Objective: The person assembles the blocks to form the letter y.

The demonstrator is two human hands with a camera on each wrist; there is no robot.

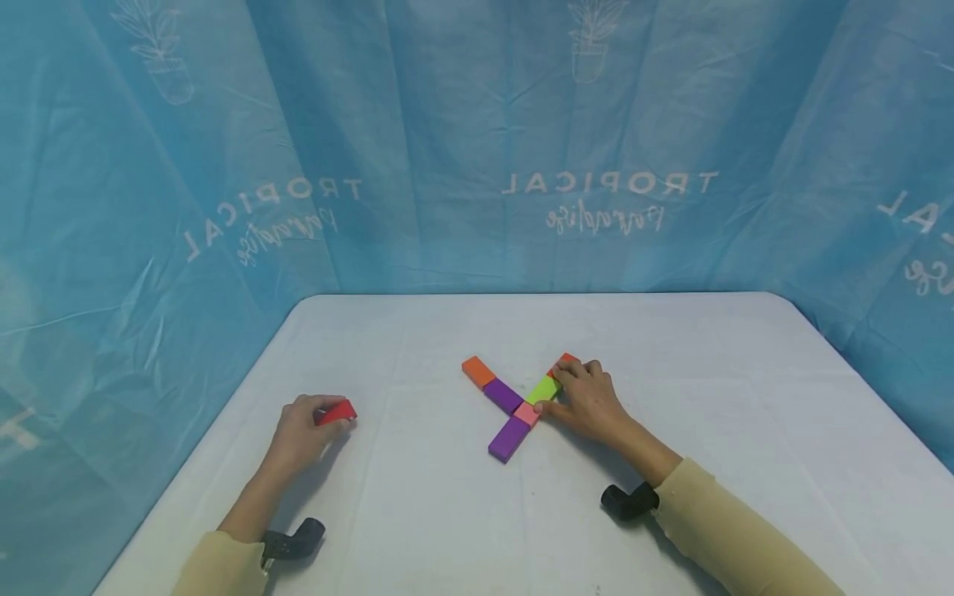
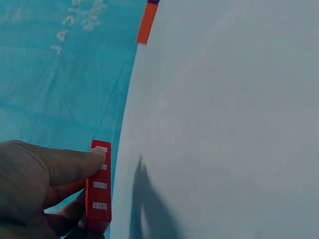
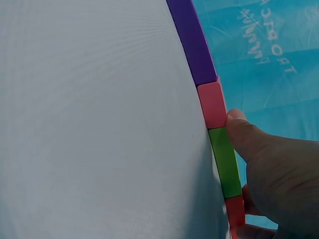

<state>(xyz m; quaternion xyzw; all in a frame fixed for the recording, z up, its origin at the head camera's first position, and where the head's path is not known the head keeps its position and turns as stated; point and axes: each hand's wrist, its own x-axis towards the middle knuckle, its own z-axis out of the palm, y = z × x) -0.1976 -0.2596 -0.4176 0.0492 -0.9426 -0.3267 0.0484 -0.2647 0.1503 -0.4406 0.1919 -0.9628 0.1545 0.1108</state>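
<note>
My left hand [image 1: 300,437] grips a small red block [image 2: 98,184] with white print between thumb and fingers, over the left of the table. My right hand [image 1: 592,403] rests against a line of blocks. Its thumb touches the side of the pink block [image 3: 212,105], close to the green block [image 3: 226,162]. Its other fingertips are at the orange-red block [image 3: 234,211] at the far end, partly covering it. A purple block [image 1: 509,439] forms the near end. Branching off to the far left are another purple block [image 1: 503,396] and an orange block [image 1: 479,372].
A white-covered table [image 1: 417,505] lies under the blocks. Blue printed curtain [image 1: 462,124] hangs around its back and sides. Each wrist wears a black camera mount, the left one [image 1: 294,542] and the right one [image 1: 628,502] both low over the table.
</note>
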